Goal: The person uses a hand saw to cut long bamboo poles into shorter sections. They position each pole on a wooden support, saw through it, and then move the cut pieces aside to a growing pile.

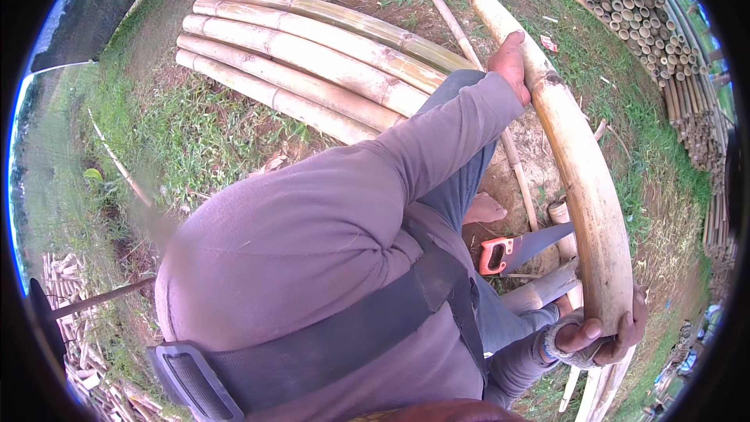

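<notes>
A thick, pale bamboo pole (582, 164) runs from the top of the view down to the lower right. My left hand (510, 69) grips its near side towards the far end, the fingers partly hidden beneath it. Around the lower part, my right hand (600, 337) is closed, with a knitted cuff at the wrist. A handsaw (495, 256) with an orange handle lies next to my leg; the pole covers the tip of its blade. Beside the saw is a short, thick bamboo piece (539, 289), partly hidden by the pole.
Several cut bamboo poles (312, 59) lie side by side on the grass at the left. A thinner pole (445, 12) stretches along the ground near my bare foot (484, 209). Stacked bamboo (644, 16) fills the far right. Scrap pieces (78, 320) are heaped at the lower left.
</notes>
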{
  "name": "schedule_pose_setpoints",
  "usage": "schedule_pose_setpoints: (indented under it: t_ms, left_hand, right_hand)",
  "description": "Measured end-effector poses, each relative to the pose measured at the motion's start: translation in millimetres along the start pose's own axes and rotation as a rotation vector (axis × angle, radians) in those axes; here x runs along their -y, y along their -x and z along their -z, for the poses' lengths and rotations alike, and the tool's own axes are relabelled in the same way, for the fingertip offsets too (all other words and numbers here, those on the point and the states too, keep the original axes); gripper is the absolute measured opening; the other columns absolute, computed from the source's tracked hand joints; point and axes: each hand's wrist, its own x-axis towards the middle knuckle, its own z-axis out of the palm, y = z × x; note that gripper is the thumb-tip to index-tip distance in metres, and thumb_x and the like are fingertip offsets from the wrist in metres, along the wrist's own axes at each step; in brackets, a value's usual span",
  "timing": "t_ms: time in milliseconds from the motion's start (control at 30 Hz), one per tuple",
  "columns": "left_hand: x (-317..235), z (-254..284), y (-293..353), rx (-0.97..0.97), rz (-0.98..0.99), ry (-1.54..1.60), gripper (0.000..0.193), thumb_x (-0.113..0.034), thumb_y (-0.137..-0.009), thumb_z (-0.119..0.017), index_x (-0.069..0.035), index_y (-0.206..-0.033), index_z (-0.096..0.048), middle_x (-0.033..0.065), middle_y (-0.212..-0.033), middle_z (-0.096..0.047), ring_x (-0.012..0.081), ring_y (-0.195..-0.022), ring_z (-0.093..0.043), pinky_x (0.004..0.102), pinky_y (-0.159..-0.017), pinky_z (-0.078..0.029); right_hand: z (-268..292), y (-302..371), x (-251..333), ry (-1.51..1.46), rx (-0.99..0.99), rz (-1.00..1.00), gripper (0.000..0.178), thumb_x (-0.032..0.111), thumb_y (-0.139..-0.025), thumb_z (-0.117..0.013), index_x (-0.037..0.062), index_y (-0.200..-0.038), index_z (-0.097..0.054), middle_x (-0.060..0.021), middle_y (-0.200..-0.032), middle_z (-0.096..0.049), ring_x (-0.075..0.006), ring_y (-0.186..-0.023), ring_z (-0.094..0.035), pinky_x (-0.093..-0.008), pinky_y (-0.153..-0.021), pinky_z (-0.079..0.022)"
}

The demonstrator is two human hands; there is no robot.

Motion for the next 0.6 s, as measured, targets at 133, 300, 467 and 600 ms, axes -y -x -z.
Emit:
schedule_pose_setpoints:
  t_ms: [133, 300, 467, 600]
  left_hand:
    - [-23.6, -23.9, 40.9, 0.027, 0.041, -0.057, 0.068, -0.051, -0.101, -0.063, -0.011, -0.154, -0.047, 0.0183, -0.153, -0.055, 0.0319, -0.132, -0.062, 0.0647, -0.111, -0.047]
    - [-92.8, 6.1, 72.6, 0.171, -0.092, -0.202, 0.075, -0.055, -0.098, -0.068, -0.010, -0.153, -0.046, 0.0164, -0.147, -0.056, 0.0309, -0.132, -0.060, 0.0668, -0.114, -0.044]
    - [-155.1, 69.3, 40.5, 0.144, -0.356, -0.064, 0.060, -0.043, -0.094, -0.081, -0.005, -0.134, -0.059, 0.0114, -0.113, -0.070, 0.0274, -0.105, -0.071, 0.0534, -0.099, -0.059]
    - [-217.3, 130.5, 28.4, -0.097, -0.584, -0.061, 0.067, -0.022, -0.088, -0.088, 0.010, -0.136, -0.054, 0.0197, -0.118, -0.070, 0.0339, -0.100, -0.074, 0.0467, -0.090, -0.064]
  right_hand:
    - [17.3, 2.5, -16.6, -0.118, -0.106, -0.128, 0.048, 0.042, -0.108, -0.056, 0.0055, -0.139, -0.055, -0.0300, -0.135, -0.058, -0.0473, -0.119, -0.064, -0.0656, -0.100, -0.056]
    - [-14.2, 15.0, -27.2, -0.315, -0.322, -0.477, 0.054, 0.043, -0.105, -0.056, -0.0021, -0.135, -0.058, -0.0288, -0.138, -0.058, -0.0442, -0.130, -0.060, -0.0633, -0.110, -0.052]
    - [-61.6, 31.8, -25.6, -0.361, -0.067, -0.741, 0.063, 0.047, -0.110, -0.048, -0.0072, -0.141, -0.052, -0.0264, -0.144, -0.056, -0.0389, -0.130, -0.062, -0.0562, -0.112, -0.052]
    - [-103.9, 24.5, -23.9, -0.352, 0.218, -0.711, 0.065, 0.051, -0.114, -0.047, -0.0023, -0.150, -0.048, -0.0251, -0.147, -0.055, -0.0367, -0.128, -0.063, -0.0515, -0.110, -0.053]
